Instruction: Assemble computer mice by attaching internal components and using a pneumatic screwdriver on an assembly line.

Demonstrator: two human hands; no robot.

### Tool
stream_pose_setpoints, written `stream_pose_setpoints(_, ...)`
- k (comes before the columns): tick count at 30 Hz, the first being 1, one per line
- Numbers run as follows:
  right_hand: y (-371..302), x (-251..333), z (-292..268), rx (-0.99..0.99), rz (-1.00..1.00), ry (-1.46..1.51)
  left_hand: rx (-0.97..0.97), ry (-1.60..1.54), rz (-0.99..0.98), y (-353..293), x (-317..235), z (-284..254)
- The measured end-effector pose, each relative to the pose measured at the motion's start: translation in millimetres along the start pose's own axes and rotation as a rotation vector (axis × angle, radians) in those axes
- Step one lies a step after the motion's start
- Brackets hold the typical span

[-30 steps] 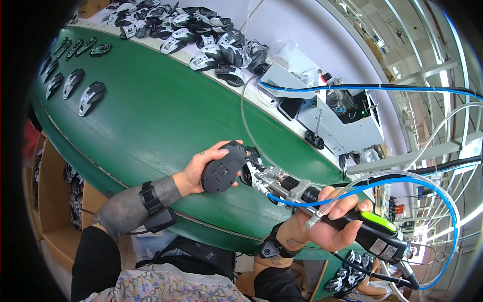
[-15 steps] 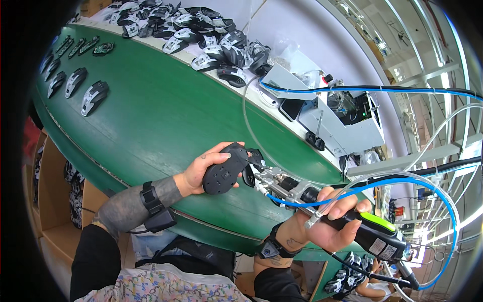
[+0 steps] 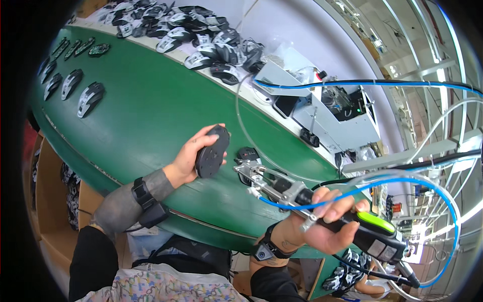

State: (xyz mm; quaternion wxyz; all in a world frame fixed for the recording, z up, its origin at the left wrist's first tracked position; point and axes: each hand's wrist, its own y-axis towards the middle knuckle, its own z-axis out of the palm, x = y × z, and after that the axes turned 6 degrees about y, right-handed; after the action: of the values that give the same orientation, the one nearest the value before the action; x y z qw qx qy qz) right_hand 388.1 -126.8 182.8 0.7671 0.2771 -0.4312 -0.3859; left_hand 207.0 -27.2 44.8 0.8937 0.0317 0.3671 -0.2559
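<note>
My left hand [image 3: 190, 154] is closed around a black computer mouse [image 3: 212, 153], held above the green belt with its underside showing. In my right hand [image 3: 328, 221] is a power screwdriver [image 3: 373, 232], black with a lime-green strip. Its metal nose [image 3: 256, 173] points left, apart from the held mouse. Just behind that nose another dark mouse [image 3: 247, 156] lies on the belt, partly covered by the metal parts. A blue air hose [image 3: 352, 194] loops from the nose to the tool's rear.
Silver-and-black mice [image 3: 91, 99] and dark circuit boards [image 3: 99, 50] lie on the green belt [image 3: 146, 100] at the left. A pile of mouse shells [image 3: 201, 40] fills the white ledge beside a screw feeder [image 3: 342, 113]. Cardboard boxes [image 3: 55, 211] stand below the belt.
My left hand has drawn the mouse left and up, away from the screwdriver's nose, and tilted it. The nose has shifted slightly left; more of the mouse on the belt shows.
</note>
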Motion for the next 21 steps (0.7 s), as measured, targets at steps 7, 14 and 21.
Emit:
stream_pose_setpoints(7,-4.3,-3.8,12.9,0.103,0.107,0.046,0.047,-0.121,0.067,9.7,-3.5,-6.5)
stream_pose_setpoints(14,-10.9,-14.6,19.7,0.182,0.151,0.113,0.083,-0.163,0.060,1.4,-6.3,-1.5)
stream_pose_setpoints(21,-12.0,-16.4,19.8,0.196,0.141,0.091,0.134,-0.239,0.095,-1.2,-4.4,1.9)
